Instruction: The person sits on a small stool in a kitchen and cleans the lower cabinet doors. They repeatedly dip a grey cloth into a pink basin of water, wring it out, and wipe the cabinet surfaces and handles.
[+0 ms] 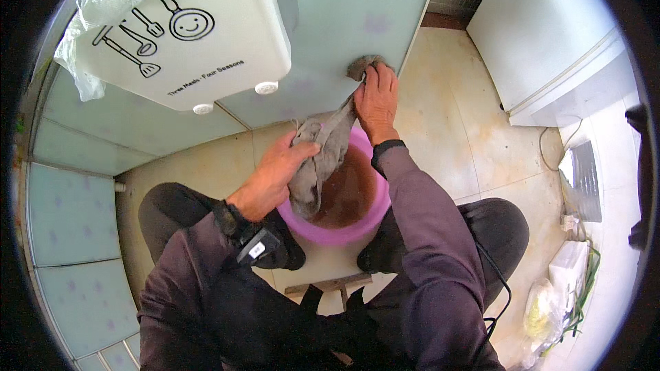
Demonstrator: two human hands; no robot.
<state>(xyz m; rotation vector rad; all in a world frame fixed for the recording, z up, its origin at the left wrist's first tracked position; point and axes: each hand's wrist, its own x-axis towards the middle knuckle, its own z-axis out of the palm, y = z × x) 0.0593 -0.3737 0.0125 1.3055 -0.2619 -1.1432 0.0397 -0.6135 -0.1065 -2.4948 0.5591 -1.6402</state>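
A grey, wet-looking cloth stretches between my two hands above a pink plastic basin. Brown, murky water fills part of the basin. My left hand grips the lower, bunched part of the cloth over the basin's left side. Farther up, my right hand holds the other end, and a wad of cloth shows beyond its fingers against the pale green cabinet panel. The basin stands on the floor between my feet.
A white bin with a plastic liner hangs on the cabinet front at upper left. At right stand a white appliance-like box, a bagged vegetable and green stalks. Beneath me is a wooden stool; a black cable runs along my right side.
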